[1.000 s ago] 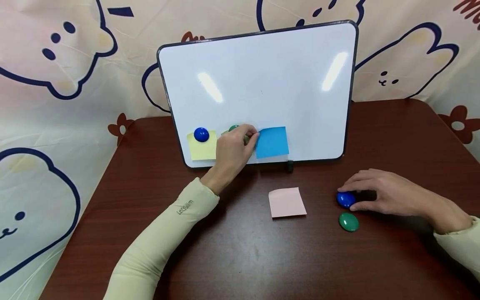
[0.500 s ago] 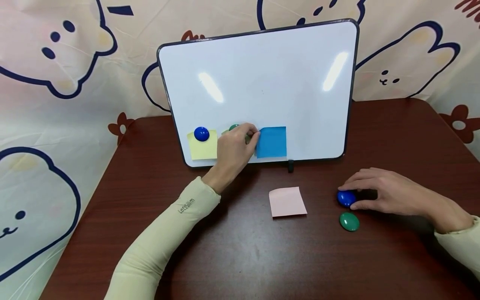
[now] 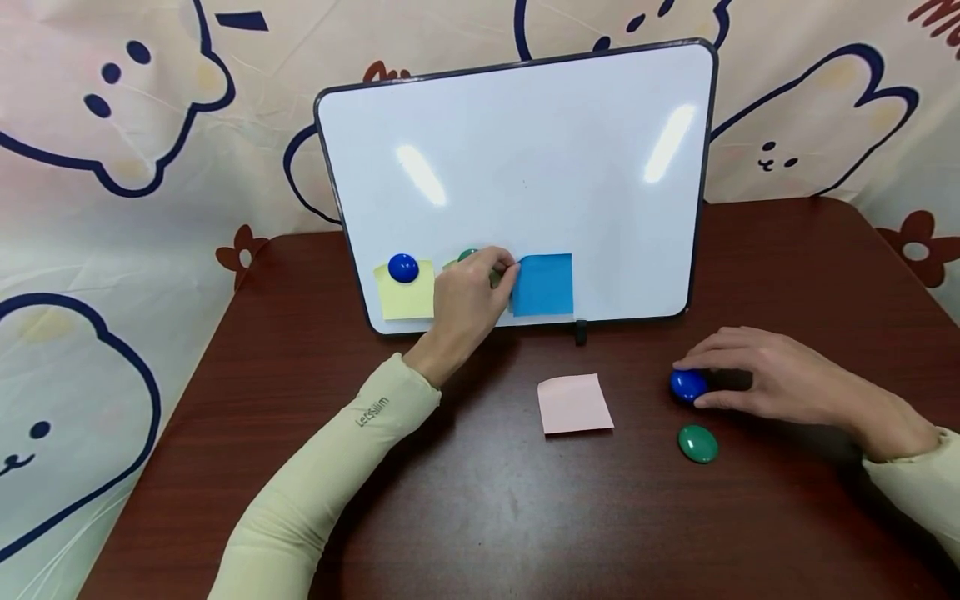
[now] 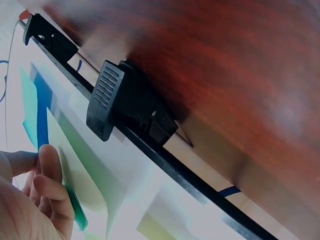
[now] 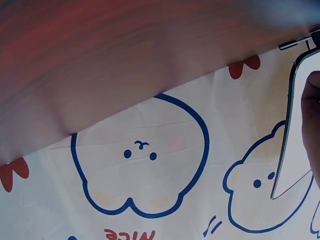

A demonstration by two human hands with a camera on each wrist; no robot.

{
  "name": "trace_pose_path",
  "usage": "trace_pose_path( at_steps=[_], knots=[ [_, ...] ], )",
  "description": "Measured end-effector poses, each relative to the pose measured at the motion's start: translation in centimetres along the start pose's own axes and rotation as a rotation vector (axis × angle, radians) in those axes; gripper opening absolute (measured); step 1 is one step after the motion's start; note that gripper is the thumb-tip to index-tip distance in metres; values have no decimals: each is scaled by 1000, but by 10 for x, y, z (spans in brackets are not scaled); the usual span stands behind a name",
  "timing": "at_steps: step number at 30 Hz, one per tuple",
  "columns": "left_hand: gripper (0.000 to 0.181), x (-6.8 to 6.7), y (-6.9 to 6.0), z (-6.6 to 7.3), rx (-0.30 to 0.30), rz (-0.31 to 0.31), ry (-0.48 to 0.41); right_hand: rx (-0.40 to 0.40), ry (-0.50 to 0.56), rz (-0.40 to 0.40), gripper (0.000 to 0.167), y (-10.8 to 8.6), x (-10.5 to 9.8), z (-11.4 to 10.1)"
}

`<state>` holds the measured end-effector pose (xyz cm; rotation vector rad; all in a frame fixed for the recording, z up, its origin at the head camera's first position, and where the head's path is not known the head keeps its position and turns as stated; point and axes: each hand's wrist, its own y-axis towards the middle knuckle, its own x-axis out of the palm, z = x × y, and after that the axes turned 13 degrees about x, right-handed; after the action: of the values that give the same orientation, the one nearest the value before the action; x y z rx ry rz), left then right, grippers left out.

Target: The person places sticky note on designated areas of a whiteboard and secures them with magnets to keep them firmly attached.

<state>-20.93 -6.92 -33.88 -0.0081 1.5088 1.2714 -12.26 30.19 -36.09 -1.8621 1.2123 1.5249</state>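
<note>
My left hand [image 3: 471,287] pinches the upper left corner of a blue sticky note [image 3: 544,285] at the lower part of the whiteboard [image 3: 525,167]. In the left wrist view, thumb and index finger meet at the note's edge, beside a pale green sticky note [image 4: 80,175] with a green magnet [image 4: 76,207]. My right hand [image 3: 780,379] holds a round blue magnet [image 3: 687,385] between thumb and fingers, at the right of the table. Just in front of it lies a round green magnet [image 3: 698,444]. The right wrist view catches only a strip of hand.
A pink sticky note [image 3: 576,404] lies on the brown table [image 3: 495,517] before the board. A yellow sticky note [image 3: 408,304] sits at the board's lower left under another blue magnet [image 3: 403,268]. Black clip feet [image 4: 132,102] support the board. A printed cloth [image 3: 247,167] hangs behind.
My right hand has shifted slightly forward and left with the blue magnet, away from the green one. The blue note's lower right corner now lies closer to the board; my left hand stays put.
</note>
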Motion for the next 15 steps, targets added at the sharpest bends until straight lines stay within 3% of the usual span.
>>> trace_pose_path(
  at_steps=[15],
  knots=[
    [17, 1, -1, -4, 11, 16, -31, 11, -7, 75, 59, 15, 1, -4]
  ],
)
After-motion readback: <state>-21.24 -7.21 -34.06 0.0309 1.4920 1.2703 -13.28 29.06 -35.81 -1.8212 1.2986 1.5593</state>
